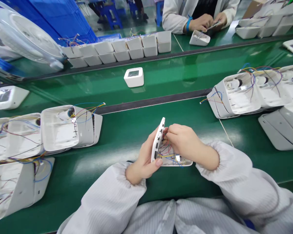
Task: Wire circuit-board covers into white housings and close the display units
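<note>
My left hand (147, 156) grips a white panel (158, 139) by its edge and holds it tilted nearly upright, thumb at the lower end. Behind the panel, my right hand (180, 138) has its fingers pinched together at thin coloured wires (166, 149); what exactly lies between the fingertips is hidden. Below both hands a white housing (187, 162) rests on the green table, with red, blue and yellow wires and a small white connector (177, 158) inside it.
White housings with loose wires stand at left (61, 130) and right (243, 94). A finished-looking white unit (134, 77) sits on the green strip (100, 86) ahead. Across it, a person's hands (205, 23) hold a part near more housings (119, 48). A fan (31, 32) stands upper left.
</note>
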`<state>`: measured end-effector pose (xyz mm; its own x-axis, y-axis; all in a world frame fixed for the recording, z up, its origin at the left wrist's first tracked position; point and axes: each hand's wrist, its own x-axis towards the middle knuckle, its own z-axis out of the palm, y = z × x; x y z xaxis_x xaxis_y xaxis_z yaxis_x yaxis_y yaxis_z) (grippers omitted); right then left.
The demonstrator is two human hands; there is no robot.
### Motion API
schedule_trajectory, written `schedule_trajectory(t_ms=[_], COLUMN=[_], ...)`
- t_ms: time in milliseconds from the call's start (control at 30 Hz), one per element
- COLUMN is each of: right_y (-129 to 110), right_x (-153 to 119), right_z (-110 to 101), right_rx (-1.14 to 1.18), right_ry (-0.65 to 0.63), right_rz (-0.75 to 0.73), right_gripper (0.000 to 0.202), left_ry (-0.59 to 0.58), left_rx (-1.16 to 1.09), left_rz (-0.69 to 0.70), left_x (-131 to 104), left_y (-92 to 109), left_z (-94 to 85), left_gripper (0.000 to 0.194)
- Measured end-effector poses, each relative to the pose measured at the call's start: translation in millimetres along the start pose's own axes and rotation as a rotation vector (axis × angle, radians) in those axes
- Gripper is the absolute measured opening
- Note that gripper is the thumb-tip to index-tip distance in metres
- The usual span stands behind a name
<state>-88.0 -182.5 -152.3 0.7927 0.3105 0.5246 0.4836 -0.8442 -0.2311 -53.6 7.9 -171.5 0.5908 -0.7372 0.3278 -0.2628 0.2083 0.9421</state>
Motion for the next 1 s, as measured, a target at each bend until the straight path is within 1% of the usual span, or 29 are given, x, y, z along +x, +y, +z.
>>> schedule_trajectory(t_ms=[67,133,233,333,367,433,500,567,667,767,867,933,1000], right_y=[-0.4,-1.1,-2.0,-1.6,-1.2,-0.2,1.0,2.2,2.7,-0.2,-5.9,-8.2,-6.7], right_x=[-0.2,-0.1,0.1,1.2,2.1,4.4,6.8,8.2,7.9,6.9,6.8,7.1,7.2], right_z=[1.0,1.6,-0.6,-10.2,-15.1,-26.5,-37.3,-44.9,-49.2,-47.9,-44.9,-44.2,-46.2], right_rx=[-0.011,-0.010,0.022,0.110,0.193,0.450,0.724,0.856,0.827,0.801,0.798,0.794,0.785], right_ry=[-0.005,-0.007,-0.028,-0.054,-0.065,-0.119,-0.231,-0.341,-0.469,-0.526,-0.524,-0.496,-0.437], right_rz=[0.003,0.013,0.045,0.091,0.097,0.083,0.040,0.022,0.052,0.086,0.110,0.136,0.193], right_gripper=[0.022,0.022,0.019,0.020,0.021,0.023,0.025,0.022,0.036,0.036,0.033,0.019,0.010], left_ry=[-0.011,0.015,0.091,0.117,0.113,0.104,0.095,0.093,0.091,0.081,0.080,0.082,0.086], left_rx=[0.032,0.029,-0.094,-0.221,-0.236,-0.244,-0.245,-0.242,-0.224,-0.223,-0.238,-0.242,-0.227], left_rz=[0.035,0.049,0.002,-0.052,-0.056,-0.050,-0.044,-0.039,-0.033,-0.027,-0.029,-0.040,-0.045], left_x=[2.3,3.4,2.5,1.7,2.0,3.3,5.2,6.8,7.9,8.2,8.1,7.6,6.9], left_y=[0.6,0.0,-2.4,-3.2,-2.6,-0.3,2.6,5.0,6.4,6.5,6.5,6.0,5.0], left_z=[-0.2,0.9,3.8,5.5,5.5,5.0,4.3,3.8,3.6,3.9,4.0,3.6,2.8], left_gripper=[0.074,0.077,0.077,0.075,0.074,0.073,0.071,0.070,0.069,0.069,0.070,0.072,0.073])
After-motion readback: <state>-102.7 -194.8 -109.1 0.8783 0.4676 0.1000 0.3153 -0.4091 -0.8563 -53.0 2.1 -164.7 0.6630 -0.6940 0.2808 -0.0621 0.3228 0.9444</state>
